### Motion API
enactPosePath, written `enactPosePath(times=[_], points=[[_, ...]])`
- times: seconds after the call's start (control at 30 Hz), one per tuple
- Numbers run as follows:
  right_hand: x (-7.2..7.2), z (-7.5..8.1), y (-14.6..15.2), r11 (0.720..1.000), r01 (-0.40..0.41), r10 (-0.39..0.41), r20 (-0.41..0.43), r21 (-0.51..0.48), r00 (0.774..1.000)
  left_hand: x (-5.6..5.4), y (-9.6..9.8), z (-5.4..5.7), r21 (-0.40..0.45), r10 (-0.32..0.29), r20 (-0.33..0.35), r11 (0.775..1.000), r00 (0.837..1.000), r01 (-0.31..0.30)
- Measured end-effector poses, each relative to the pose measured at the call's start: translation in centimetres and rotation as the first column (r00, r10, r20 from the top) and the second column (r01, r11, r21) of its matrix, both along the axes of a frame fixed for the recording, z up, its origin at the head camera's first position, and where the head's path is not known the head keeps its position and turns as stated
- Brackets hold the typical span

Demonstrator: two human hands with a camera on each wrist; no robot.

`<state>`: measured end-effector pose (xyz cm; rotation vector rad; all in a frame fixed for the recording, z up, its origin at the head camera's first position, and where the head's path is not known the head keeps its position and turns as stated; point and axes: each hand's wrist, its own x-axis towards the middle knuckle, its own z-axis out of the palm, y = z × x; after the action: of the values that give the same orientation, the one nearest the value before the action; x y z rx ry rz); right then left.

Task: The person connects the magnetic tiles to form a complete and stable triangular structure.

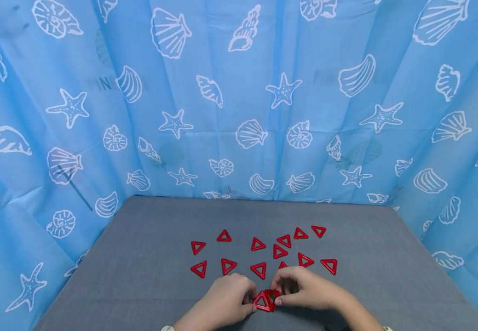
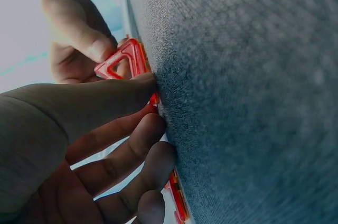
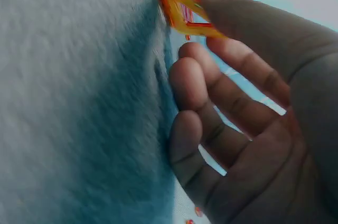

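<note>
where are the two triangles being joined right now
In the head view, the two joined triangles sit at the table's near edge, pinched between the left hand and right hand.

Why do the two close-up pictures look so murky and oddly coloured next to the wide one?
Head view: evenly lit and sharp, the red triangles crisp, edges bent by the wide lens. Left wrist view: left hand close, dark, backlit. Right wrist view: right hand shadowed, gray cloth blurred, triangle washed orange.

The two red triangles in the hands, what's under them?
Under the two red triangles lies the grey table cloth. The left hand and right hand hide the spot right beneath.
</note>
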<state>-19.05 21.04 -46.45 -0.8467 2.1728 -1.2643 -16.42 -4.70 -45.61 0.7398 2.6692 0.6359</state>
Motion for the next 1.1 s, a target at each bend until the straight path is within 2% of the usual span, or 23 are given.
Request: enactPosePath(times=[0.2,0.33,0.5,0.63,0.73,0.9,1.1], points=[[0.1,-0.5,-0.4,0.995,-0.031,0.033,0.02,-0.091,0.999,-0.2,-0.2,-0.2,0.027,-0.022,0.028,0.999,0.999,0.021],[-0.1,-0.7,-0.4,0.996,-0.023,0.024,0.01,-0.091,1.0,-0.7,-1.0,0.2,0.048,-0.023,0.041,0.999,0.999,0.021],[-0.3,-0.6,-0.3,0.997,-0.002,0.002,0.006,-0.074,1.0,-1.6,-2.6,1.1,0.067,0.036,-0.01,0.997,0.999,-0.035],[-0.4,-0.5,-0.3,0.997,0.008,-0.007,0.003,-0.072,1.0,-2.3,-3.9,1.5,0.063,0.09,-0.008,0.994,0.996,-0.089],[-0.3,-0.6,-0.2,0.997,0.017,-0.019,-0.018,-0.08,1.0,-2.6,-4.4,1.4,0.034,0.114,0.009,0.993,0.993,-0.114],[-0.3,-0.7,-0.2,0.995,0.049,-0.055,-0.065,-0.087,0.996,-3.0,-4.4,0.8,-0.031,0.116,-0.001,0.993,0.993,-0.116],[-0.3,-0.8,-0.2,0.993,0.07,-0.079,-0.1,-0.092,0.992,-2.8,-4.2,0.4,-0.04,0.109,-0.029,0.993,0.994,-0.11]])
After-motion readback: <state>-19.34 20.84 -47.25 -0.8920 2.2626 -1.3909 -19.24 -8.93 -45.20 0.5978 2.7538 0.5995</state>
